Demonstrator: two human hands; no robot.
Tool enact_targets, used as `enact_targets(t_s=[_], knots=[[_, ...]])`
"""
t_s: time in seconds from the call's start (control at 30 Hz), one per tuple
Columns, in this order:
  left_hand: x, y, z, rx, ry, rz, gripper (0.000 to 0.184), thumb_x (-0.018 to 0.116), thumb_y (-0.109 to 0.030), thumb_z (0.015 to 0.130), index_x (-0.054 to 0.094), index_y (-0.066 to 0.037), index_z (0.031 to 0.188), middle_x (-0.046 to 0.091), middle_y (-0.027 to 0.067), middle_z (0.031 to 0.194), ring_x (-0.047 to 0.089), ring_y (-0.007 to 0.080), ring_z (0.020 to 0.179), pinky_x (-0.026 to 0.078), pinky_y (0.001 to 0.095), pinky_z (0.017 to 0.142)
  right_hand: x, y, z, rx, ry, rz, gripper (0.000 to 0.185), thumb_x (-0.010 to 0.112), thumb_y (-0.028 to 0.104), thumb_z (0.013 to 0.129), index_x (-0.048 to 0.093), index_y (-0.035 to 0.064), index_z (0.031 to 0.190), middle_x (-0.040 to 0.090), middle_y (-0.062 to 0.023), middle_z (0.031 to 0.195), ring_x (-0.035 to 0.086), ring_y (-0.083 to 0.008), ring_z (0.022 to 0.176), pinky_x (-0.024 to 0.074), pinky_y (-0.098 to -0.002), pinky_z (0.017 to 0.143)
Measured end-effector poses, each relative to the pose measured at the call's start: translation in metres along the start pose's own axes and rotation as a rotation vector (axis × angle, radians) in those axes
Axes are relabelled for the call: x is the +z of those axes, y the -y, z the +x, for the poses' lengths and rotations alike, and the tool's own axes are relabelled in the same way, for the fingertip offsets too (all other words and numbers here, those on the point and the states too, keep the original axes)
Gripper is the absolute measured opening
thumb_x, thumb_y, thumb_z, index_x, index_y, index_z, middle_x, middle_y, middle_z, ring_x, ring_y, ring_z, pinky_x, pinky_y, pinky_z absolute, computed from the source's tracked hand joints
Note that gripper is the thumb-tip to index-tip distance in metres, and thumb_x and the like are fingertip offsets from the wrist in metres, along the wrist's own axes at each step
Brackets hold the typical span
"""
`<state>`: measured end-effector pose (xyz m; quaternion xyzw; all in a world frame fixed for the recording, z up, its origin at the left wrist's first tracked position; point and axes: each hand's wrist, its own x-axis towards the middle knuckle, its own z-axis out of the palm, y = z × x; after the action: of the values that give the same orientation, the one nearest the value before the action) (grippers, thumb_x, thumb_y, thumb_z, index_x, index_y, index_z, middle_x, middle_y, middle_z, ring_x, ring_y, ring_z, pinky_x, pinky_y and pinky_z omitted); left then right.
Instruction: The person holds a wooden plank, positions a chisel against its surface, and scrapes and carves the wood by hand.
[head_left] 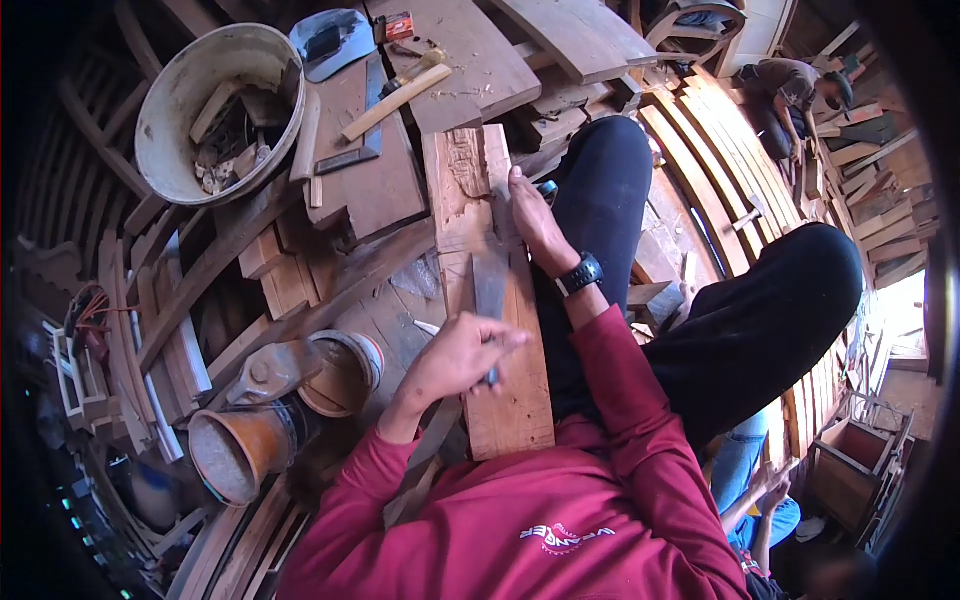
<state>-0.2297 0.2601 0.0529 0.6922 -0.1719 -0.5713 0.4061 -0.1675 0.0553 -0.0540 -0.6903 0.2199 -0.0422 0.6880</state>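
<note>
A thick wooden board (510,350) lies lengthwise before me, its far end reaching past my knee. That far end has a rough, carved-out hollow (466,165). Over the board, my left hand (465,352) is closed around a chisel-like tool; its broad flat blade (489,280) points away from me and is motion-blurred. A bit of blue handle shows below the fingers. My right hand (538,222), wearing a dark watch on the wrist, grips the board's right edge near the hollow. Most of its fingers are hidden. A small dark object (548,188) shows beside it, kind unclear.
A white bucket (150,140) of wood scraps stands at upper left. Near it lie a metal square (350,158) and a blue cap (345,55). A mallet (270,372) rests by two small buckets. A hammer (748,213) lies right. Two other people sit at right.
</note>
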Motion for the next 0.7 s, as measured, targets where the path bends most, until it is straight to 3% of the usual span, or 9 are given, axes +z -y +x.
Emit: enact_targets(t_s=[0.1, 0.13, 0.2, 0.27, 0.4, 0.47, 0.53, 0.6, 0.7], knots=[[0.0, -0.003, 0.02, 0.19, -0.29, -0.072, 0.037, 0.059, -0.034, 0.102, 0.069, -0.004, 0.12, 0.067, 0.0065, 0.067, 0.066, 0.0098, 0.055, 0.048, 0.0227, 0.044, 0.002, 0.003, -0.003, 0.017, -0.006, -0.015, 0.07, 0.029, 0.053, 0.108, 0.045, -0.005, 0.143, 0.053, -0.0128, 0.14, 0.045, -0.0184, 0.129, 0.031, -0.0311, 0.112], [0.0, -0.003, 0.02, 0.198, -0.287, -0.065, 0.037, 0.059, -0.034, 0.102, 0.069, -0.004, 0.12, 0.067, 0.0065, 0.067, 0.066, 0.0098, 0.055, 0.048, 0.0227, 0.044, 0.002, 0.009, -0.007, 0.064, -0.039, -0.032, 0.07, 0.029, 0.052, 0.108, 0.046, -0.0052, 0.143, 0.053, -0.013, 0.141, 0.044, -0.0182, 0.13, 0.0309, -0.0309, 0.112], [0.001, -0.007, 0.009, -0.037, -0.127, 0.057, 0.036, 0.06, -0.033, 0.102, 0.07, -0.004, 0.119, 0.067, 0.0054, 0.067, 0.066, 0.0095, 0.054, 0.048, 0.0223, 0.044, -0.002, 0.009, -0.006, 0.056, -0.035, -0.053, 0.07, 0.028, 0.052, 0.108, 0.045, -0.0054, 0.143, 0.052, -0.0134, 0.143, 0.043, -0.0179, 0.132, 0.0304, -0.0307, 0.112], [0.001, -0.005, 0.004, -0.012, -0.046, 0.05, 0.035, 0.06, -0.033, 0.102, 0.071, -0.004, 0.119, 0.068, 0.0052, 0.068, 0.065, 0.0092, 0.054, 0.048, 0.0226, 0.044, -0.001, 0.008, -0.005, 0.022, -0.017, -0.028, 0.07, 0.028, 0.053, 0.108, 0.045, -0.0057, 0.143, 0.052, -0.0136, 0.143, 0.043, -0.0189, 0.132, 0.0301, -0.0307, 0.113], [0.002, -0.004, 0.01, 0.045, -0.17, 0.046, 0.036, 0.058, -0.034, 0.102, 0.07, -0.005, 0.12, 0.068, 0.0057, 0.068, 0.065, 0.0085, 0.055, 0.047, 0.0232, 0.044, 0.001, 0.011, -0.007, 0.03, -0.015, -0.006, 0.07, 0.029, 0.053, 0.108, 0.045, -0.006, 0.143, 0.053, -0.0133, 0.142, 0.045, -0.0185, 0.13, 0.031, -0.0307, 0.112], [0.004, 0.01, 0.023, 0.135, -0.34, -0.027, 0.038, 0.059, -0.036, 0.102, 0.07, -0.005, 0.12, 0.067, 0.0056, 0.068, 0.066, 0.0092, 0.055, 0.048, 0.0237, 0.045, 0.001, 0.01, -0.007, 0.026, -0.045, -0.05, 0.07, 0.029, 0.053, 0.108, 0.045, -0.0047, 0.143, 0.054, -0.0125, 0.14, 0.046, -0.0179, 0.127, 0.0323, -0.0306, 0.11], [0.006, 0.003, 0.01, 0.09, -0.249, 0.049, 0.039, 0.059, -0.036, 0.102, 0.07, -0.004, 0.121, 0.068, 0.006, 0.068, 0.066, 0.0098, 0.056, 0.048, 0.0245, 0.045, 0.001, 0.008, -0.006, 0.03, -0.032, -0.044, 0.069, 0.029, 0.053, 0.108, 0.047, -0.0035, 0.142, 0.056, -0.0112, 0.136, 0.047, -0.0176, 0.122, 0.0338, -0.0304, 0.108], [0.01, -0.004, -0.002, -0.012, -0.024, 0.075, 0.038, 0.059, -0.036, 0.102, 0.069, -0.004, 0.12, 0.068, 0.0063, 0.068, 0.066, 0.01, 0.056, 0.048, 0.0247, 0.044, -0.002, 0.009, -0.006, 0.059, -0.014, -0.061, 0.069, 0.029, 0.053, 0.108, 0.047, -0.0032, 0.142, 0.056, -0.0098, 0.133, 0.048, -0.017, 0.118, 0.0349, -0.0305, 0.106], [0.007, -0.002, 0.004, 0.037, -0.087, 0.048, 0.038, 0.058, -0.036, 0.102, 0.069, -0.005, 0.12, 0.068, 0.0063, 0.069, 0.067, 0.0103, 0.057, 0.048, 0.0252, 0.044, 0.0, 0.005, -0.006, 0.047, -0.018, -0.079, 0.068, 0.029, 0.053, 0.108, 0.048, -0.0028, 0.141, 0.058, -0.0084, 0.128, 0.048, -0.0164, 0.114, 0.0361, -0.0303, 0.104]])
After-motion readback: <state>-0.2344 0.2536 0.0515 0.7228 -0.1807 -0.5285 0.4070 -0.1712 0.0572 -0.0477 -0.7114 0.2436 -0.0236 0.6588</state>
